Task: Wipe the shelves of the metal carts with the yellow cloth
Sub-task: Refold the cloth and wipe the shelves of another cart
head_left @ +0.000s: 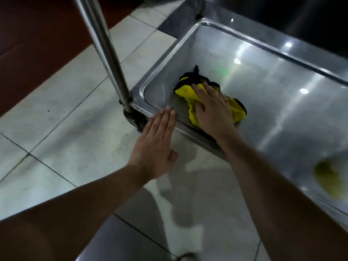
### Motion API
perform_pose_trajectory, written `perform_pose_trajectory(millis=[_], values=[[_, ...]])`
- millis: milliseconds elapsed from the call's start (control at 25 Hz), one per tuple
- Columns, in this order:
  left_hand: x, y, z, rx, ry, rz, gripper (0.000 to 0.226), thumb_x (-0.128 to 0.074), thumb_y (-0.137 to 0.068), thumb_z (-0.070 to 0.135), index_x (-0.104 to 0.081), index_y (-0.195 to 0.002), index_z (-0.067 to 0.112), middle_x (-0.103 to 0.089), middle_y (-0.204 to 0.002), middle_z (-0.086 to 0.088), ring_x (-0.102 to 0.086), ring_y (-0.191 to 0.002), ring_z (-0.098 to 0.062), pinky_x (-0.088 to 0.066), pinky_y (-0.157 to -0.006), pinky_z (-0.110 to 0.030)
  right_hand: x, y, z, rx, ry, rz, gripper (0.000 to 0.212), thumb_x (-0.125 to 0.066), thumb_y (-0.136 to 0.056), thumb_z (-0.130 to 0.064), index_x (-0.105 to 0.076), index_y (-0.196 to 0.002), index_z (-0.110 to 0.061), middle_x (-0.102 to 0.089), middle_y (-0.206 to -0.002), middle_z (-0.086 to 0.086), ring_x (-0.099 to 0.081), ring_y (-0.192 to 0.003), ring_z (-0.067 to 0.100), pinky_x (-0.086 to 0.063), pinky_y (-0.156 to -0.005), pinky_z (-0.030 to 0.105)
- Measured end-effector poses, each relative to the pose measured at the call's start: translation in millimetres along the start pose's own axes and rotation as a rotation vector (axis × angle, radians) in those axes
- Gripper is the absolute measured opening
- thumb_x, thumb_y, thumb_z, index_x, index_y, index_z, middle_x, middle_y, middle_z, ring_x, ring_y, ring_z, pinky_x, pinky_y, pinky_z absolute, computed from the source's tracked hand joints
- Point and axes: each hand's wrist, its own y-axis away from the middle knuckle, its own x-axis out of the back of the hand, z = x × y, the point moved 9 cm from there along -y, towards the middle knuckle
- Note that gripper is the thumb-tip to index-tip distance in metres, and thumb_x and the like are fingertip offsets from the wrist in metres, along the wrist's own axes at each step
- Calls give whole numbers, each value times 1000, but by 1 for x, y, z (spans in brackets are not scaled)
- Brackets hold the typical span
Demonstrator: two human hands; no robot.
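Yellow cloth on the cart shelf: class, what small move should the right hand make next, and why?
Probably slide the yellow cloth toward the shelf's near-left corner. The right hand presses flat on it there, and the left hand rests fingertips on the rim beside it.

commercial kitchen: steel cart (pixel 263 76), tiled floor (pixel 66 129)

Two hands are in view, the left hand (pixel 157 146) and the right hand (pixel 212 108). There is one yellow cloth (pixel 185 92), one metal cart shelf (pixel 263 102), and one upright steel post (pixel 101 44) at its corner.
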Motion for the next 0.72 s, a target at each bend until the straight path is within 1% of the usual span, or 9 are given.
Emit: perform_pose_trajectory(millis=[80,200,320,360,400,520,560,640,720], values=[[1,-2,7,57,9,4,103,-46,-90,52,15,-158,5,16,-167,-16,14,-156,-27,0,-128,-42,15,41,34,-101,-9,7,54,-46,-102,-33,-35,-155,-36,-28,-165,1,-27,-152,25,-17,-125,41],[-1,-6,19,181,23,16,103,-41,-91,57,14,-157,0,14,-167,-22,11,-156,-34,-1,-128,-46,28,90,57,-161,-22,-22,55,-45,-103,-32,-31,-156,-37,-24,-166,-1,-24,-153,23,-13,-126,39],[2,-8,21,284,41,-8,100,-44,-94,54,9,-156,-6,9,-166,-27,4,-156,-38,-3,-128,-48,40,133,81,-218,-44,-29,56,-44,-103,-29,-30,-156,-38,-22,-167,-2,-22,-153,24,-12,-127,39],[4,-10,27,284,65,-6,99,-44,-95,52,7,-156,-6,7,-166,-27,2,-156,-38,-3,-128,-48,45,148,93,-256,-46,-20,57,-44,-102,-28,-29,-156,-39,-21,-167,-2,-22,-153,24,-11,-127,39],[7,-13,41,223,77,0,96,-43,-96,51,5,-157,-5,5,-166,-26,0,-156,-38,-3,-128,-47,48,158,101,-285,-47,-11,58,-44,-102,-27,-29,-156,-39,-21,-167,-3,-21,-153,23,-11,-127,38],[-1,-5,136,-230,75,-19,89,-38,-95,45,4,-159,0,4,-168,-20,-1,-157,-32,1,-128,-43,49,174,115,-321,-48,3,58,-44,-101,-26,-30,-156,-39,-21,-167,-2,-22,-153,24,-11,-127,39],[-4,-1,155,-275,92,-37,89,-37,-95,45,6,-159,1,7,-169,-17,3,-157,-29,3,-127,-42,50,171,118,-311,-44,9,58,-44,-101,-25,-30,-156,-39,-21,-167,-1,-22,-153,25,-12,-126,40],[-5,0,159,-229,95,-35,92,-38,-93,48,9,-159,3,10,-169,-15,8,-157,-26,4,-127,-42,57,153,132,-298,-15,33,58,-45,-102,-26,-31,-157,-35,-22,-167,2,-26,-152,28,-20,-124,43],[-7,0,153,-224,82,-49,93,-37,-93,50,10,-159,5,10,-169,-13,10,-157,-25,4,-127,-41,70,133,161,-377,41,65,58,-44,-103,-28,-28,-158,-31,-19,-168,5,-27,-151,30,-24,-121,46]])
